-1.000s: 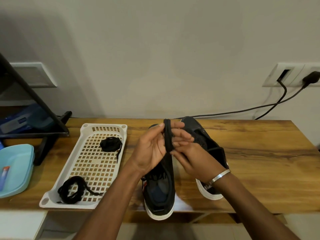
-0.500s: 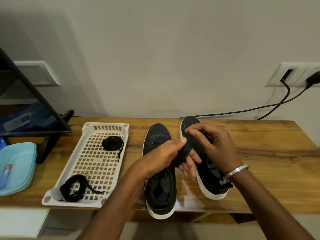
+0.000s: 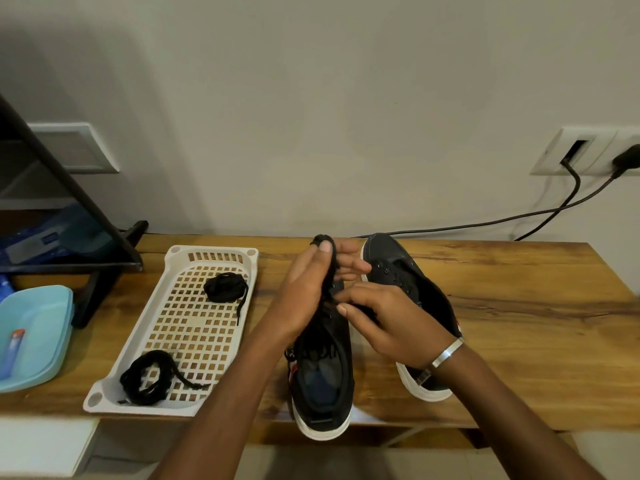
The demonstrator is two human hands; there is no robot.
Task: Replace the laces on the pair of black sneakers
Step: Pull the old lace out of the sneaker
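Sneakers [image 3: 323,368] point toes away — both hands [image 3: 311,289] pinch upright lace [image 3: 329,271].

Left hand [image 3: 311,289] raised, fingers straight; right hand [image 3: 391,323] beside it, fingers curled, pinching.

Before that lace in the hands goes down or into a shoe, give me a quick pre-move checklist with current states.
1. Lace held: ok, looped over the left hand, right hand pinching it.
2. Lace free of knots: cannot tell.
3. Tray has room: ok, two lace bundles lie apart.
4. Right sneaker eyelets bare: ok.
5. Left sneaker eyelets bare: cannot tell, hands cover them.
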